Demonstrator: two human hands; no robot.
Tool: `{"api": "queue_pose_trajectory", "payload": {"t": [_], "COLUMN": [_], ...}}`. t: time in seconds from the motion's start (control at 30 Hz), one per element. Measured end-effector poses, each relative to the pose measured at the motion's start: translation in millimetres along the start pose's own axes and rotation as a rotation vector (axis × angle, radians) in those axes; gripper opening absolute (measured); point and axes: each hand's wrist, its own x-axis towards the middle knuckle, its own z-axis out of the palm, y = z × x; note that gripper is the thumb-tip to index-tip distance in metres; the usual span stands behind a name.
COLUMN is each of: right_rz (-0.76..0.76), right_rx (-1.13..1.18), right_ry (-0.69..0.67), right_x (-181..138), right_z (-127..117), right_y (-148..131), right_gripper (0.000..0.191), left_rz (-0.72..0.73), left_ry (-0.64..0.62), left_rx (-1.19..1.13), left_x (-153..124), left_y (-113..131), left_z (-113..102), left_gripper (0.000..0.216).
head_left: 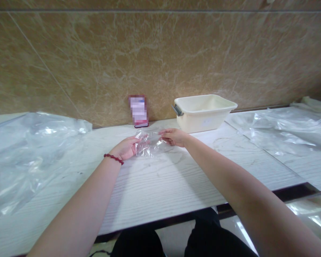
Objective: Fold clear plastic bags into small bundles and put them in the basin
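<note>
Between my two hands, just above the white wood-grain table, is a small clear plastic bag. My left hand, with a dark red bead bracelet at the wrist, grips its left side between thumb and fingers. On the other side, my right hand pinches the bag's right edge. The plastic is crinkled and shiny; whether anything lies inside I cannot tell.
A phone leans against the marbled wall behind the bag. To its right stands a cream plastic bin with a grey handle. Large clear plastic sheets lie at the left, and more plastic at the right. The table's front edge runs before my knees.
</note>
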Motion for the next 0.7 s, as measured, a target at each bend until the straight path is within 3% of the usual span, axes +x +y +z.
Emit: {"api": "queue_pose_trajectory", "payload": {"t": [0.7], "right_rz": [-0.149], "right_rx": [0.076], "right_ry": [0.05], "right_x": [-3.3], "right_z": [6.2], "right_y": [-7.3], "right_gripper": [0.008], "left_rz": [0.176], "left_ry": [0.092], "left_rx": [-0.009], "left_x": [4.9], "left_y": [-2.0], "left_z": [-1.7], "left_gripper": [0.017]}}
